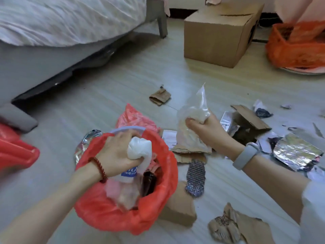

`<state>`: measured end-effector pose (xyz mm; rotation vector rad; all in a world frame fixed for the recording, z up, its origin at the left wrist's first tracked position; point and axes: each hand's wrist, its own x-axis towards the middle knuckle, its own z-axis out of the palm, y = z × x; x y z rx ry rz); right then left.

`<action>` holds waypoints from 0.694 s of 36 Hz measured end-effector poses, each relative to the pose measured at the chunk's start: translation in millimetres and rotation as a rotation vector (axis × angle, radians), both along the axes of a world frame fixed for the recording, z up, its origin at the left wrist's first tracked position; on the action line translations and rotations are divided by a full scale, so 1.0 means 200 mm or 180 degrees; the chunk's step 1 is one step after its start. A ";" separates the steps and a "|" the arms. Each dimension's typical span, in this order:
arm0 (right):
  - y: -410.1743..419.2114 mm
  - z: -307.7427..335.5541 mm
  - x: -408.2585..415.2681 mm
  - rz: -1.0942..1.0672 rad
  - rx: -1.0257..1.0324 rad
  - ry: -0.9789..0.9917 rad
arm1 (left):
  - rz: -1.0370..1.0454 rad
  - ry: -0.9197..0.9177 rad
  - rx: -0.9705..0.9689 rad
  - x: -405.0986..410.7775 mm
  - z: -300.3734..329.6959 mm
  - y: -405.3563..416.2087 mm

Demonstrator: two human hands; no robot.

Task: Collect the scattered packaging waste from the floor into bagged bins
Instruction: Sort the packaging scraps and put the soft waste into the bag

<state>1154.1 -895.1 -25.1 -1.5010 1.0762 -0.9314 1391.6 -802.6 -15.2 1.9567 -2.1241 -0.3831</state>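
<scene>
- Head view: cardboard box (pixel 218 37) at 1 o'clock; cardboard scraps (pixel 249 120) and foil (pixel 295 152) at 3 o'clock.
- Left hand (pixel 116 152) fingers clamp a white wad (pixel 139 148) over the red-bagged bin (pixel 163 173).
- Right hand (pixel 205 131) fingers grip a clear plastic bag (pixel 193 113).
- Writing is unreadable.

A dark red bead bracelet (pixel 99 169) on the left wrist, a grey band (pixel 245 155) on the right, white sleeve (pixel 313 205)
</scene>
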 end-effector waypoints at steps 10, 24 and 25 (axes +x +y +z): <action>0.12 -0.09 0.32 0.0194 -0.0226 0.0269 | -0.0180 -0.1227 0.1558 0.10 -0.61 0.07; 0.26 -0.08 0.61 0.1108 -0.1808 0.1816 | -0.0295 -0.1279 0.1201 0.41 -0.28 0.11; 0.28 -0.11 0.66 0.1168 -0.1954 0.2135 | -0.0226 -0.1227 0.1046 0.45 -0.25 0.13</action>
